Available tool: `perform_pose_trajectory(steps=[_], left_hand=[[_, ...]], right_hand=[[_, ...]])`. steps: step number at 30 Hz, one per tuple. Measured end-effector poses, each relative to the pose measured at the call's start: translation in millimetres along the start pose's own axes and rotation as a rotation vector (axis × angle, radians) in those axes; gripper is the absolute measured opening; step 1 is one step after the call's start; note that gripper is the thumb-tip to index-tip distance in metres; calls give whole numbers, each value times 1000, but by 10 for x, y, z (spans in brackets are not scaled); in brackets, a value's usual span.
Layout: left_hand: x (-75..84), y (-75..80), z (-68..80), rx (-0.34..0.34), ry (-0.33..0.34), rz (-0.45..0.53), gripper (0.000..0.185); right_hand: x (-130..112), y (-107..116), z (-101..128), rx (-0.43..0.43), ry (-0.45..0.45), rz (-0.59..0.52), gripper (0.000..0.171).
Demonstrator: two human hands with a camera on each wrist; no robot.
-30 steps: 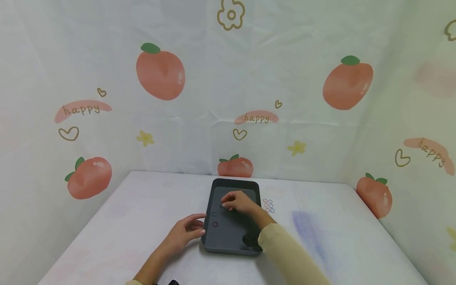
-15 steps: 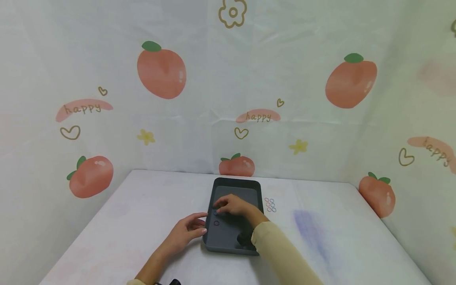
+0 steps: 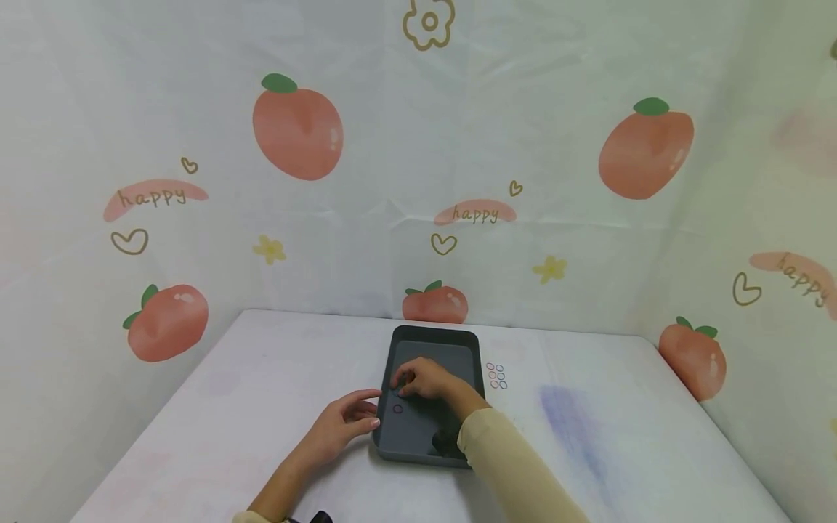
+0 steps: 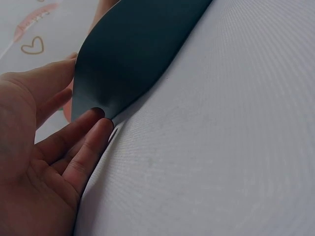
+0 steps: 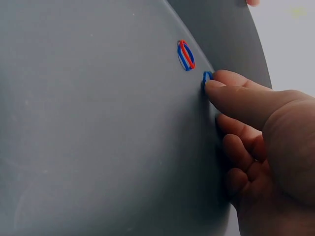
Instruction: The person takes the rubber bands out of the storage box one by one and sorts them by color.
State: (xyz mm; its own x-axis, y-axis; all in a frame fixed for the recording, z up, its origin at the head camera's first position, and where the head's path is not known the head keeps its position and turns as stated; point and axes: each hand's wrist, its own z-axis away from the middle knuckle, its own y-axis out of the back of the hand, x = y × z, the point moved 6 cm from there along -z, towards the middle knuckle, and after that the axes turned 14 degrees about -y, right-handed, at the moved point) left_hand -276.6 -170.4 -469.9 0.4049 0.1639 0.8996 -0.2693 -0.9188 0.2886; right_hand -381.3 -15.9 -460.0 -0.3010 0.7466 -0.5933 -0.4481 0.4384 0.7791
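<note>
My right hand (image 3: 428, 379) reaches into a dark grey tray (image 3: 431, 454), near its left wall. In the right wrist view, its thumb and forefinger pinch a small, thin blue ring (image 5: 207, 76) at the tray's floor. Close by lie a red ring and a blue ring (image 5: 185, 56), overlapping; from the head they appear as one dark purple ring (image 3: 397, 409). My left hand (image 3: 343, 425) is at the outside of the tray's left wall. Its fingertips touch the wall in the left wrist view, and the fingers are loosely bent.
Several thin red and blue rings (image 3: 497, 376) lie in two columns on the white tabletop (image 3: 294, 363), just right of the tray. Behind the table hangs a white cloth (image 3: 366, 254) printed with fruit, hearts and flowers.
My right hand has moved left and slightly down within the tray, over the spot where the upper ring showed. The left hand stays at the tray's wall.
</note>
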Motion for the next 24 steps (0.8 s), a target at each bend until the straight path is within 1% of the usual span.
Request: perform_pose_trajectory(steps=[5,13,19,24], left_hand=[[-16,2,-2,6,12,-4,51],[-22,6,-3,9,6,-12,51],[-30,8,-2,8,-4,-13,51],[-35,2,1,5,-9,-4,51]], right_hand=[[-3,-4,-4,12,-2,-4,11],[-17,6,16,18,13,-10,4],[-6,-2,14,15,-4,-13,5],[-2,11,37,4,11,-44,5]])
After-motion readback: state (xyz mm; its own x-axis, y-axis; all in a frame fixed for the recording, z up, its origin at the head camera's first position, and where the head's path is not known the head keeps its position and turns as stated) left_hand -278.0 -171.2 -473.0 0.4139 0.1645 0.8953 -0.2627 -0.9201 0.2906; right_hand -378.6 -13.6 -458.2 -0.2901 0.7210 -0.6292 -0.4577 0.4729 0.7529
